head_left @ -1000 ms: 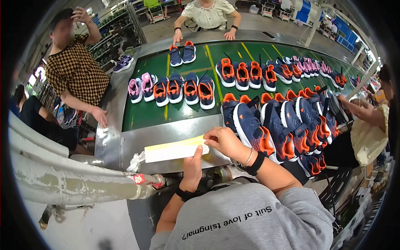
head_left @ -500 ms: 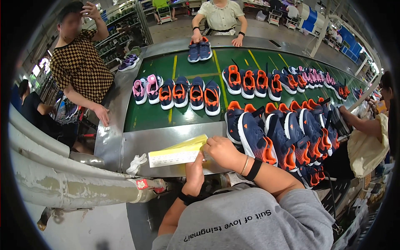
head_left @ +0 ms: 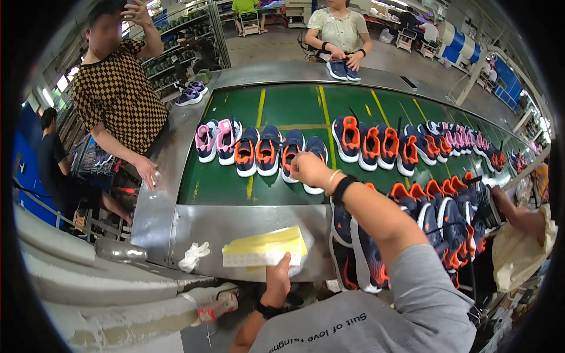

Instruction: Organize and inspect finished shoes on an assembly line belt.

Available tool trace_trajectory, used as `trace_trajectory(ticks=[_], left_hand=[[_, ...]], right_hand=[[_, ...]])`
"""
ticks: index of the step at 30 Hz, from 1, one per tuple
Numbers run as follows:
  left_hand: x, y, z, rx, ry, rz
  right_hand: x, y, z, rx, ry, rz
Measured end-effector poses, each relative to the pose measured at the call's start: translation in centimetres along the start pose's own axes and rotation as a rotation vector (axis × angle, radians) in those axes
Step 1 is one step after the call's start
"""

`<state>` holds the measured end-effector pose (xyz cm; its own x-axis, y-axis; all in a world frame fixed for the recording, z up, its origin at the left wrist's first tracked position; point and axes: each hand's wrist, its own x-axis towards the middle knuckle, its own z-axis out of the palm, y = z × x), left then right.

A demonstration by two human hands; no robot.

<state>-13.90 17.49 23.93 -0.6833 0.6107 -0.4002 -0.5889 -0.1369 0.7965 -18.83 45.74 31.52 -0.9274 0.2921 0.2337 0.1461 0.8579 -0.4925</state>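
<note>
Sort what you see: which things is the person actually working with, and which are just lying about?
In use:
- yellow paper pad, held by left hand
- navy and orange shoes, which the right hand reaches over

Lying about:
- white rag
- pink shoes
- purple shoes
- phone

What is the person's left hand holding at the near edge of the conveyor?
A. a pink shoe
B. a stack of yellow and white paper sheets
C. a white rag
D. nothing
B: the left hand grips the stack of yellow and white paper sheets, while the white rag lies apart beside it.
</note>
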Motion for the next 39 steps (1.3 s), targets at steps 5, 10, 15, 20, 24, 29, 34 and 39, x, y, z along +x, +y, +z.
trace_trajectory(ticks=[5, 10, 15, 20, 24, 29, 34, 39], left_hand=[[-1.5, 0.1, -1.4, 0.319, 0.082, -0.038], [-1.8, -0.6, -3.7, 0.226, 0.21, -0.061], [-0.4, 0.4, -2.7, 0.244, 0.138, -0.099], [0.3, 0.0, -3.4, 0.248, 0.157, -0.093], [0.4, 0.4, -3.6, 0.182, 0.14, -0.153], [0.6, -0.2, -4.4, 0.145, 0.169, -0.164], [0.8, -0.4, -4.9, 0.056, 0.183, -0.16], [1.1, -0.9, -5.6, 0.045, 0.188, -0.178]], right_hand=[[4.3, 7.3, 10.5, -0.194, 0.011, 0.15], [3.6, 7.4, 11.6, -0.157, -0.458, 0.183], [4.0, 8.1, 4.5, 0.067, -0.727, 0.314], [4.4, 8.7, 7.9, -0.3, -0.275, 0.611], [3.5, 6.5, 10.7, -0.38, -0.074, 0.654], [3.9, 4.6, 11.1, -0.441, -0.082, 0.843], [5.2, 5.2, 13.1, -0.445, -0.034, 1.069], [5.2, 7.0, 14.5, -0.391, -0.032, 1.063]])
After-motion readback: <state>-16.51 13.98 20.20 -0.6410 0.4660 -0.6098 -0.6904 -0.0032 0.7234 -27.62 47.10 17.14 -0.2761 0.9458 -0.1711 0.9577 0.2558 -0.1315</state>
